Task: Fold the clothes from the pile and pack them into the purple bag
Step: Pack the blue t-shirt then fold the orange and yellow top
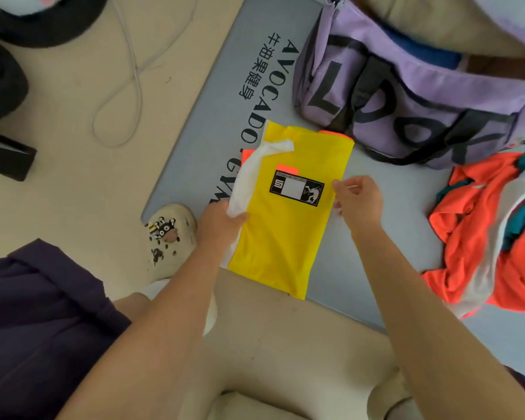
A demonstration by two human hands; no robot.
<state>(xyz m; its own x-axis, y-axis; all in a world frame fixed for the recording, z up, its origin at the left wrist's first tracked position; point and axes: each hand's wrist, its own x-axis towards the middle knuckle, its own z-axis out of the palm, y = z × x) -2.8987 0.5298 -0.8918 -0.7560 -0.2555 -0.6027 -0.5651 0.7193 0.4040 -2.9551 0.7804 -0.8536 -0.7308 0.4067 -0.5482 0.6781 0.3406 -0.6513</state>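
On mat (pixel 194 86), with left hand (pixel 222 221) gripping shirt's (pixel 288 234) white sleeve and right hand (pixel 358 198) pinching its far edge, better to lay that sleeve flat, square both sides, then halve toward bag (pixel 406 95), pile (pixel 491 237) waiting alongside.

Head-worn view, steeply down, close.

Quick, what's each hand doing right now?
Left hand: grips the white sleeve of the yellow shirt.
Right hand: pinches the yellow shirt's right edge.
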